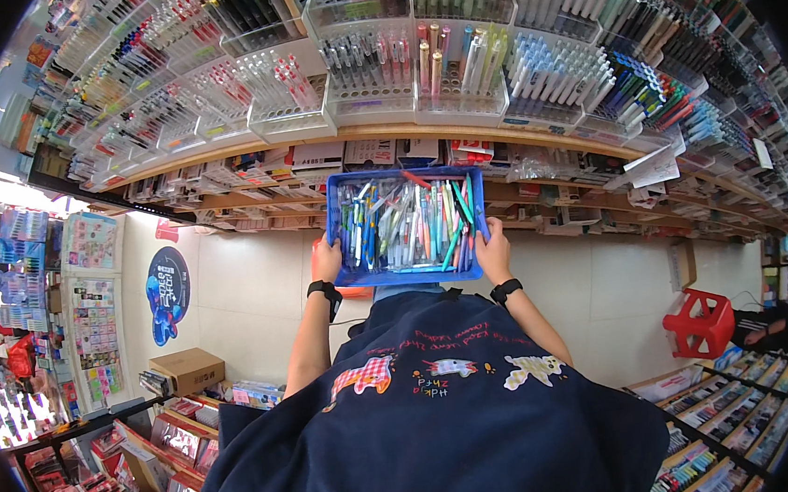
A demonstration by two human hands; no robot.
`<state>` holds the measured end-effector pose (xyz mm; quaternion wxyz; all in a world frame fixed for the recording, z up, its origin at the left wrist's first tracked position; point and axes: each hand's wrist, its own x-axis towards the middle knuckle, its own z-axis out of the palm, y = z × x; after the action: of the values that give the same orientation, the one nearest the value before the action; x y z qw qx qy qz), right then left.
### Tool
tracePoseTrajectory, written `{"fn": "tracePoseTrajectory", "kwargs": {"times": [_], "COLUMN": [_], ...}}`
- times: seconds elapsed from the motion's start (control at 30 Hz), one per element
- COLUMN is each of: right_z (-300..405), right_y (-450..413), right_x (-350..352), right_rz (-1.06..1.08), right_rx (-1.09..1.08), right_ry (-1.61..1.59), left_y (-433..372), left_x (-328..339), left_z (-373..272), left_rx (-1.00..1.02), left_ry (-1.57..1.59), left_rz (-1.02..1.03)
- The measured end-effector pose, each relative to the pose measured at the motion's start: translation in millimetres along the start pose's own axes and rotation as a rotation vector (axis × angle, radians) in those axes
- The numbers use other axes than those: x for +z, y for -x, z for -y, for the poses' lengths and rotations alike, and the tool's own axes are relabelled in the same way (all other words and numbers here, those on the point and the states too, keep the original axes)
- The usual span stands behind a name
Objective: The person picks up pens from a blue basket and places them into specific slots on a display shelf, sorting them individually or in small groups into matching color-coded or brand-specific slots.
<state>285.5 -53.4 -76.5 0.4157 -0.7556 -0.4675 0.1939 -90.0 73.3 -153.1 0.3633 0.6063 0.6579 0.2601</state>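
Note:
Between my two hands is a blue plastic basket [411, 277], held level in front of my body. My left hand [327, 260] grips its left side near the front corner, and my right hand [492, 248] grips the right side. Inside lies a loose heap of pens [403, 224] in many colours, with blue and white ones to the left and green ones to the right. A red pen [416, 179] rests across the far end. My fingers under the rim are partly hidden. Each wrist wears a black band.
Beyond the basket, a wooden shelf [356, 134] carries clear acrylic pen racks [462, 103] with many pens. Boxed goods fill the lower shelves. On the floor to the right stands a red plastic stool [699, 323], near a person [774, 329]. A cardboard box [188, 371] sits at lower left.

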Motion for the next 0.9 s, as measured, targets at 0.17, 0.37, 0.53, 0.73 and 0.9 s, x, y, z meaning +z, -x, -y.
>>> {"fn": "tracePoseTrajectory", "kwargs": {"times": [0.17, 0.37, 0.53, 0.73, 0.9], "right_z": [11, 15, 45, 106, 104], "right_y": [-3, -6, -30, -42, -53], "right_x": [-8, -33, -81, -127, -155], "right_rz": [0.043, 0.007, -0.047, -0.069, -0.232], "right_rx": [0.009, 0.164, -0.044, 0.091, -0.003], "right_ry": [-0.109, -0.454, -0.231, -0.597, -0.31], "left_y": [1, 5, 5, 1, -7], "left_x": [-5, -8, -7, -3, 1], "left_z": [-13, -22, -21, 5, 16], "left_rx": [0.023, -0.04, -0.026, 0.08, -0.054], "left_ry": [0.031, 0.2, 0.182, 0.274, 0.355], "left_rz": [-0.004, 0.062, 0.036, 0.033, 0.057]}}
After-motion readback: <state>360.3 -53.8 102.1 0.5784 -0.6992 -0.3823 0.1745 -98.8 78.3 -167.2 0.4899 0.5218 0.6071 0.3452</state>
